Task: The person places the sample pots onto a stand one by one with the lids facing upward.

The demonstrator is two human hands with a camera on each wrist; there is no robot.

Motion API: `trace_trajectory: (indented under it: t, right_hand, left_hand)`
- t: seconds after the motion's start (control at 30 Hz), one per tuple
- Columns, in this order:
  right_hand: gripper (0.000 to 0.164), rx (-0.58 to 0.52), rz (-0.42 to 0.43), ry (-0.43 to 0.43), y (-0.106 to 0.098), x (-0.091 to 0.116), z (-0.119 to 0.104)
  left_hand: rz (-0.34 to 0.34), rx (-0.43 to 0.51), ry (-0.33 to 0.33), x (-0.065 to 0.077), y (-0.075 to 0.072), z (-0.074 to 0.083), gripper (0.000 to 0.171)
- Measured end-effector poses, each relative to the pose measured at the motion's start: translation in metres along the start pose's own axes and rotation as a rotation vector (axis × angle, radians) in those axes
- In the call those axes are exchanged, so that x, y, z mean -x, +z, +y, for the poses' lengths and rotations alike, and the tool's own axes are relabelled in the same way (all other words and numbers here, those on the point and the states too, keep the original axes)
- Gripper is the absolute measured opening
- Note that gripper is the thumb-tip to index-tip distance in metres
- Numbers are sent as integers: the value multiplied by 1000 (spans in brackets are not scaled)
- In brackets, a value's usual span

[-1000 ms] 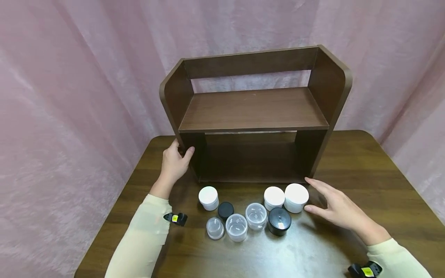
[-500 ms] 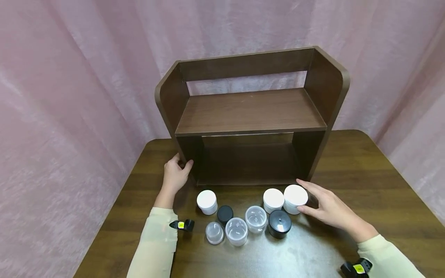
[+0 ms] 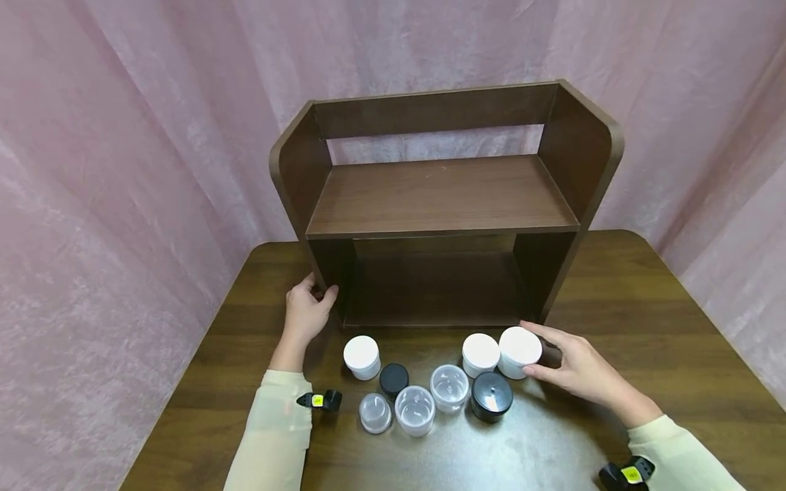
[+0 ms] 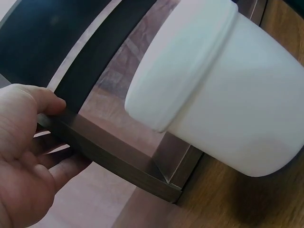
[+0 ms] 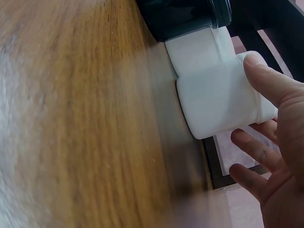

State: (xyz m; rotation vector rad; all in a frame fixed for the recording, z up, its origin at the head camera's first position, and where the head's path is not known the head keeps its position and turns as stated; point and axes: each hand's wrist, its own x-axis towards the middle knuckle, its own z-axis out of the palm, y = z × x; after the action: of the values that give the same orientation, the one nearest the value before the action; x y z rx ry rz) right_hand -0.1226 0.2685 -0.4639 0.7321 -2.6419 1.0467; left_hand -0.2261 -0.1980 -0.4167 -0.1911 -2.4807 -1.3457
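My left hand [image 3: 305,310] grips the lower left side panel of a brown two-tier wooden shelf [image 3: 442,194], thumb on the inner face and fingers outside. In the left wrist view the thumb [image 4: 51,101] lies over the panel's edge. At the shelf's front right corner my right hand [image 3: 574,365] pinches a white lidded jar [image 3: 519,350]. The right wrist view has the thumb [image 5: 266,78] at that jar's lid [image 5: 263,88], with other fingers on its far side. Two more white jars stand upright, one beside it [image 3: 481,353] and one near my left hand [image 3: 361,356].
Before the shelf stand a large black jar [image 3: 491,395], a small black-lidded jar [image 3: 394,379] and clear jars, one in the middle [image 3: 415,409], one to its right [image 3: 449,387] and a small one on the left [image 3: 375,412]. A pink curtain [image 3: 153,170] hangs behind the table [image 3: 215,382].
My right hand has moved left and closed in around the rightmost white jar. My left hand has slid lower along the shelf's side panel, and the shelf's left end sits slightly further left in view.
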Motion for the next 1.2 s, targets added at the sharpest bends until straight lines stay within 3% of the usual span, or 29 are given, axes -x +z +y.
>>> trace_trajectory:
  t: [0.17, 0.6, 0.73, 0.9, 1.2]
  right_hand:
    - [68, -75, -1, 38, 1, 0, 1]
    - [67, -34, 78, 39, -2, -3, 0]
    - [67, -36, 102, 34, -6, -2, -5]
    - [68, -62, 133, 38, -14, -2, -14]
    - [74, -39, 172, -7, -24, -3, -23]
  left_hand:
    - [2, 5, -8, 4, 0, -1, 38]
    - [11, -102, -9, 7, -1, -7, 22]
    - [-23, -117, -35, 8, 3, -11, 29]
    - [-60, -112, -61, 8, 5, -13, 52]
    - [-223, -168, -141, 15, 15, -32, 67]
